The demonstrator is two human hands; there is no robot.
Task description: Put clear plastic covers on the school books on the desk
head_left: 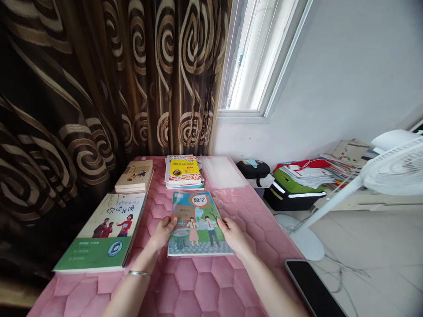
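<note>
A math textbook (198,226) with a blue and green cover and two drawn children lies in front of me on the pink quilted table cover (185,286). My left hand (164,231) grips its left edge, thumb on top. On the opposite edge, my right hand (233,233) holds it the same way. The fingers beneath the book are hidden. Just beyond its top edge is a small stack of books with a yellow-covered book (185,169) uppermost. Clear plastic sheets (223,171) lie to the right of that stack.
Left of me are a stack of green and white books (102,233) and a stack of tan books (135,176). A dark tablet or phone (313,288) lies at the right edge. Beyond stand a white fan (330,202), a green and black bin (295,185) and a curtain (165,79).
</note>
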